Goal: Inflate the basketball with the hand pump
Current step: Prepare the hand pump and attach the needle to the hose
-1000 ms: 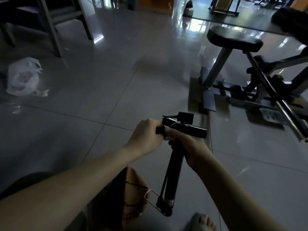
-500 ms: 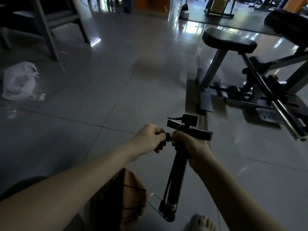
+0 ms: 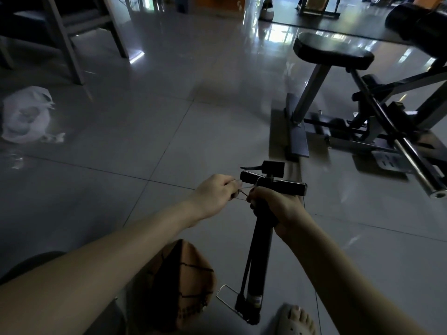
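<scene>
Basketball (image 3: 191,281) lies near, just left of pump (image 3: 260,250) base. We note pump axis upright, top tilted far. Right hand (image 3: 278,206) wraps pump under handle (image 3: 290,187); left hand (image 3: 215,192), on ball side, pinches thin wire (image 3: 242,191).

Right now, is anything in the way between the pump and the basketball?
Nothing visible. The hand pump, gripped by the right hand, stands beside the basketball; only its own wire foot sits between.
</scene>
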Demonstrator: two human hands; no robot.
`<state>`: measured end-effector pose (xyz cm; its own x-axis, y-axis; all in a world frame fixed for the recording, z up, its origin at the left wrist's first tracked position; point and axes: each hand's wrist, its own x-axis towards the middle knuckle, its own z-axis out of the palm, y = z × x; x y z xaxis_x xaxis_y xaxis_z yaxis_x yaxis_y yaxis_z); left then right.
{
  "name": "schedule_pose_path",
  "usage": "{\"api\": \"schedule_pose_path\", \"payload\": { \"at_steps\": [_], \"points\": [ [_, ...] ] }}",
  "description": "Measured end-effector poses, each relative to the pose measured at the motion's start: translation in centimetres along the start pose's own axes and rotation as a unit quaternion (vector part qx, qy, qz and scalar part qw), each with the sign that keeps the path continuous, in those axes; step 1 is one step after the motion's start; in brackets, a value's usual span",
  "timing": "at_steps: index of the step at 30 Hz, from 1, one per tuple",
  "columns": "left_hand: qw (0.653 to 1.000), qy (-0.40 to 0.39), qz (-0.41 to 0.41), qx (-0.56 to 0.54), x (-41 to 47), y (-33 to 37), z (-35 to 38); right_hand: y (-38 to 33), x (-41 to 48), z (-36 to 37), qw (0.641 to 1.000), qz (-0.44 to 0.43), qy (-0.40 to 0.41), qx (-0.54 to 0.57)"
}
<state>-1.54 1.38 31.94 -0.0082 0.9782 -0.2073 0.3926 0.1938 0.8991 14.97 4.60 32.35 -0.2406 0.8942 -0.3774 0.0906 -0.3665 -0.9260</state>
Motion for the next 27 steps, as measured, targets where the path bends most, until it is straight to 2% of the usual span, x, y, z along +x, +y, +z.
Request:
{"api": "schedule_pose_path", "payload": {
  "at_steps": [3,8,12,19,27],
  "points": [
    [0.999,0.005,0.021,0.031,-0.1,0.0,-0.3,-0.1,0.0,0.0,0.999,0.025,-0.006,0.028],
    [0.987,0.013,0.081,0.141,-0.4,-0.1,-0.9,-0.2,0.1,0.0,0.994,0.093,-0.039,0.045],
    [0.995,-0.010,0.055,0.078,-0.6,-0.1,-1.1,-0.4,0.2,0.0,0.988,0.120,-0.067,0.065],
    [0.986,0.021,0.067,0.153,-0.5,-0.5,-1.6,-0.4,0.1,0.7,0.988,0.126,-0.080,0.036],
    [0.995,0.037,0.057,0.066,-0.7,-0.8,-2.2,-0.4,0.2,0.7,0.985,0.141,-0.096,0.036]
  ]
}}
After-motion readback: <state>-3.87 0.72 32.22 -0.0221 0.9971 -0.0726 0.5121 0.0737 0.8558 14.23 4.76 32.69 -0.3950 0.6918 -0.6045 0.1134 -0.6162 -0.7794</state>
